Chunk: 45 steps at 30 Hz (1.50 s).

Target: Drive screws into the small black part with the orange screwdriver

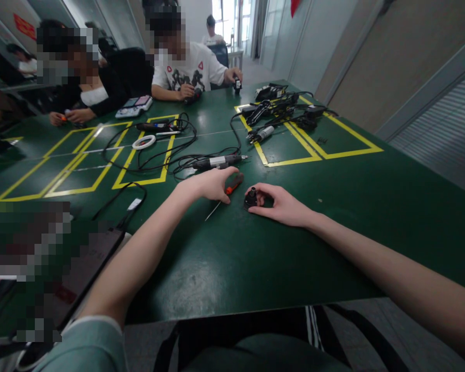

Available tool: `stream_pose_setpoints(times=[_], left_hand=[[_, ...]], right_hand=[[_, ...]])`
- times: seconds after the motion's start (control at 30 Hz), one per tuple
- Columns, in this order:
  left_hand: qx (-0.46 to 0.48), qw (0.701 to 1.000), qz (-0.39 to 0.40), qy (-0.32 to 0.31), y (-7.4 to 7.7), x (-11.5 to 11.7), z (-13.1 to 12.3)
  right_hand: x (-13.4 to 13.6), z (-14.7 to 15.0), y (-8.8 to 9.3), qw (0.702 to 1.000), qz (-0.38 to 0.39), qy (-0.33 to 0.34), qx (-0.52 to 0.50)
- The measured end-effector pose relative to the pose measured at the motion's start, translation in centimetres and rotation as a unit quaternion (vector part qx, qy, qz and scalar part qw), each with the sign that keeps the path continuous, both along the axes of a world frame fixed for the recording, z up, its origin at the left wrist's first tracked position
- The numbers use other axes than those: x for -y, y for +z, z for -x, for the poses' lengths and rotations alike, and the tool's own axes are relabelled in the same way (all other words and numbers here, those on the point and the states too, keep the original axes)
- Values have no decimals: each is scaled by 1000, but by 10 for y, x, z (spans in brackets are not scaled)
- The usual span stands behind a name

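My left hand is stretched over the table with thumb and index finger apart. Between them lies a screwdriver with a black and red handle, its thin shaft pointing toward me and to the left. My right hand has its thumb and fingers around a small black round part with a short upright post, on the green table. The post's top is visible; the fingers partly hide the far side of the part.
Beyond my left hand lies a corded pen-shaped power tool. A white ring and looped cables are at left. Another corded tool and tangled black cables lie at back right. Two people sit across the table, hands on objects.
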State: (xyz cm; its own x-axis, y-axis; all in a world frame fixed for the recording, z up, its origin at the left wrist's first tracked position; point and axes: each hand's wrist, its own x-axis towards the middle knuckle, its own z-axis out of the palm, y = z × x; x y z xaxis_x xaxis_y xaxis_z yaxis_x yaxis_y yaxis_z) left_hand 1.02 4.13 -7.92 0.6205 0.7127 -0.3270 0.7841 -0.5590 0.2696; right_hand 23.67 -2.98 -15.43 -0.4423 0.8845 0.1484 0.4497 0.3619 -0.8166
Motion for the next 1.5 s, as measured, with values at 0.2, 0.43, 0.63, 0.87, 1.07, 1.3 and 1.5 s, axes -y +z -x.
stream_pose_setpoints(times=[0.2,0.43,0.63,0.87,1.07,1.3,1.5], left_hand=[[31,989,-94,-110,15,20,-10],[88,978,-118,-145,14,30,-21],[102,976,-118,-149,12,29,-22],[169,969,-86,-156,7,25,-19],[187,969,-52,-156,7,24,-18],[210,963,-36,-162,8,23,-17],[234,960,7,-157,4,20,-17]], right_hand=[[0,1,1,1000,-16,-6,8],[-1,0,2,999,-35,-4,16],[-1,-1,0,998,-53,13,-1],[-1,-1,-1,996,-72,47,1],[-1,-2,-4,992,-109,61,11],[0,-3,-3,992,-100,75,1],[0,-5,-1,993,-76,89,1]])
